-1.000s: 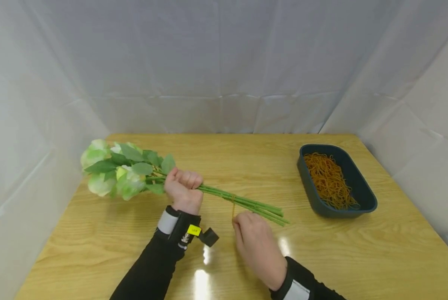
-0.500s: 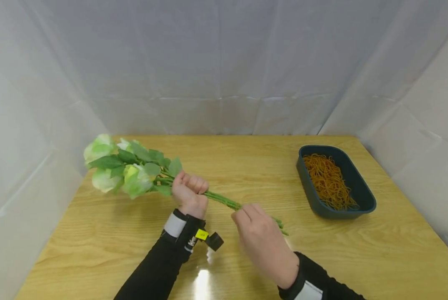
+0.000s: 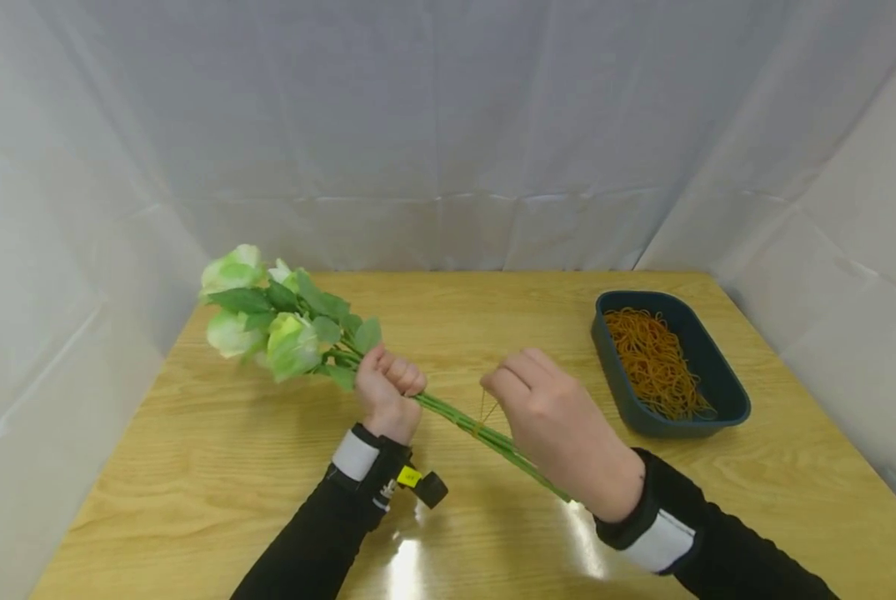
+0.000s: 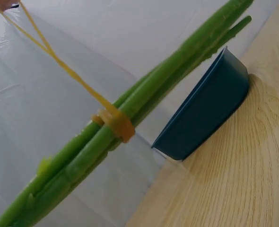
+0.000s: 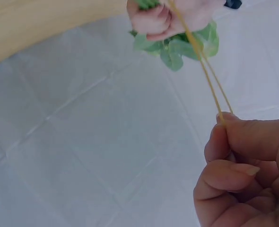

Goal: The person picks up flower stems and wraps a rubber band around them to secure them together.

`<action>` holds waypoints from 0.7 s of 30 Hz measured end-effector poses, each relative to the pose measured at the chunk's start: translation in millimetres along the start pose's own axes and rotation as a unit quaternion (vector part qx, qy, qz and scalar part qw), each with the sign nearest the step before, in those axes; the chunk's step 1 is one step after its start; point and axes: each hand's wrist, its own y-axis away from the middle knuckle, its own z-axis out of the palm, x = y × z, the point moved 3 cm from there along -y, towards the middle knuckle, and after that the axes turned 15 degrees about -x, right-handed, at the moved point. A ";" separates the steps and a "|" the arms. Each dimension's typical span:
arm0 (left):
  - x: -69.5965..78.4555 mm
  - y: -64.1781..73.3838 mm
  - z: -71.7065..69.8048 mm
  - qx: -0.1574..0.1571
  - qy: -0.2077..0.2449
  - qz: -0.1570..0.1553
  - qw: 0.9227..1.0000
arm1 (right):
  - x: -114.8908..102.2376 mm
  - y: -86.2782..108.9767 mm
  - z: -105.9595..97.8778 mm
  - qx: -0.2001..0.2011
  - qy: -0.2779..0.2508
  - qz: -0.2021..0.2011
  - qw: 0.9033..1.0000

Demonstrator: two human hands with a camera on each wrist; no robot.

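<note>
My left hand grips a bunch of green flower stems just below the leaves. Pale green-white flowers fan out to the left, held above the table. Partway down the stems, a tan rubber band is wrapped round them in the left wrist view. From the wrap, a loop of the band stretches up to my right hand, which pinches its end between thumb and fingertip, as the right wrist view shows. The stems' lower ends pass behind and below my right hand.
At the right of the wooden table stands a dark blue plastic bin holding a heap of tan rubber bands. White sheeting hangs behind the table and at both sides.
My right hand has risen from below the stems to above them, pulling the band's loop upward. My left hand and the bouquet have shifted right, the flowers tilting up and the stem ends down.
</note>
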 end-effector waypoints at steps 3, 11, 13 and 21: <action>-1.4 0.9 0.2 0.001 -0.022 -0.008 1.000 | 6.7 -2.8 -9.4 0.011 0.008 -0.012 1.000; -0.9 0.8 0.6 -0.015 -0.032 -0.031 0.999 | 30.1 -13.0 -22.8 0.018 0.060 -0.046 0.997; -0.1 0.6 0.6 -0.021 -0.026 -0.035 0.999 | 38.7 -16.1 -23.5 0.020 0.067 -0.048 0.996; -0.3 3.8 5.4 -0.042 -0.011 -0.059 0.997 | 73.3 -21.6 -13.8 -0.004 0.052 -0.010 0.999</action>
